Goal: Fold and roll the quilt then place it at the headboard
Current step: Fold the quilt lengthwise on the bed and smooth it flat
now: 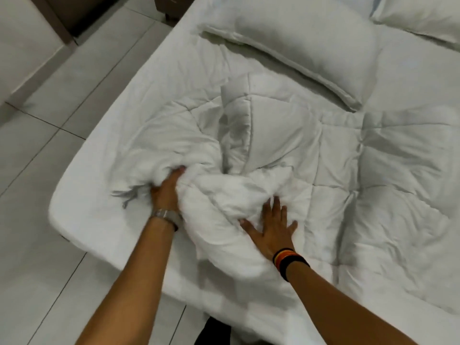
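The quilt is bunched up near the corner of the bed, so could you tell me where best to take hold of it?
Probably grip the quilt at the gathered ridge between the left hand and right hand, coming from the near bed edge. The fabric is heaped thick there, giving a full handful; farther right it lies flat.

The quilt (pixel 286 150) lay bunched across the middle and right of the bed (pixel 82 215), on top of the sheet. Behind it, one pillow (pixel 298 43) lay slantwise, with a second pillow (pixel 420 13) beyond it at the far right corner. The left hand (pixel 166 190) was at the quilt's left edge, the right hand (pixel 273 230) on the quilt just to its right. The floor (pixel 44 150) ran along the bed's left side.
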A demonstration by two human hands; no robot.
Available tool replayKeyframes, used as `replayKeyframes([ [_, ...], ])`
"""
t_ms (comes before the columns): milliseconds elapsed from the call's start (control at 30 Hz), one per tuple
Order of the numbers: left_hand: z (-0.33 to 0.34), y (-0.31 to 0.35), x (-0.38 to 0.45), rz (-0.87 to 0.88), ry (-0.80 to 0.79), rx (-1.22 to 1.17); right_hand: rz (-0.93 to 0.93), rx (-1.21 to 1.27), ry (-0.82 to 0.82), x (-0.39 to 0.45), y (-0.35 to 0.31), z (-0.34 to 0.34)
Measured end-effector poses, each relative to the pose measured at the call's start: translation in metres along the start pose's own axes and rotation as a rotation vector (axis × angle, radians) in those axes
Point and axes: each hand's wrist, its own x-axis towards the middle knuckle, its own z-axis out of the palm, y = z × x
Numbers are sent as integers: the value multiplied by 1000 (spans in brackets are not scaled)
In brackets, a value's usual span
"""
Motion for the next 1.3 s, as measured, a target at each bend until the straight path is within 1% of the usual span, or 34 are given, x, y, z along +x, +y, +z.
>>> replayKeyframes([
  [33,-24,13,1,31,29,-34,-29,56,51,-1,-14,-2],
  [100,-77,38,5,129,32,-149,-141,179,166,2,-48,0],
  [133,-101,49,3,207,28,-201,-199,214,197,3,-64,5],
  [167,-118,54,2,246,46,-205,-234,217,185,3,-77,12],
  [200,-131,54,0,218,67,-163,-240,179,126,-1,-87,21],
  [233,-141,52,-3,153,72,-80,-226,91,33,-7,-92,33],
  [267,-153,42,-8,51,111,12,-203,-21,-79,-14,-89,46],
  [300,-169,30,-14,-71,140,56,-181,-120,-168,-22,-87,59],
  [333,-185,20,-19,-186,155,67,-155,-180,-212,-26,-85,67],
  [367,-199,15,-23,-270,206,106,-122,-192,-218,-28,-86,70],
  [400,-213,15,-23,-282,291,172,-97,-172,-199,-28,-90,71],
  [433,-222,19,-21,-222,361,248,-78,-133,-170,-28,-95,67],
  [500,-233,41,-16,-40,414,324,-72,-5,-61,-27,-116,60],
  [567,-230,69,10,120,392,438,-122,84,47,-19,-146,51],
  [633,-218,99,52,209,329,590,-190,141,146,-7,-182,42],
  [667,-209,114,77,220,278,663,-212,165,190,1,-203,42],
  [733,-184,135,129,189,127,780,-213,205,250,19,-242,52],
  [767,-171,139,149,167,56,810,-184,222,258,26,-258,60],
  [833,-151,142,191,139,-47,858,-65,212,238,46,-285,81],
  [900,-143,140,219,148,-100,889,52,126,209,64,-302,96],
  [967,-136,139,232,173,-154,941,155,68,172,77,-313,96],
  [1033,-136,146,236,240,-182,963,229,38,158,84,-326,89],
  [1100,-145,170,232,364,-157,920,282,41,159,88,-339,78],
  [1167,-174,209,231,603,-69,889,299,163,217,91,-358,69],
  [1233,-222,243,233,851,70,867,173,340,355,95,-382,70],
  [1267,-247,252,232,900,134,859,84,373,405,97,-392,75],
  [1300,-269,258,231,880,158,867,20,347,412,98,-402,82],
])
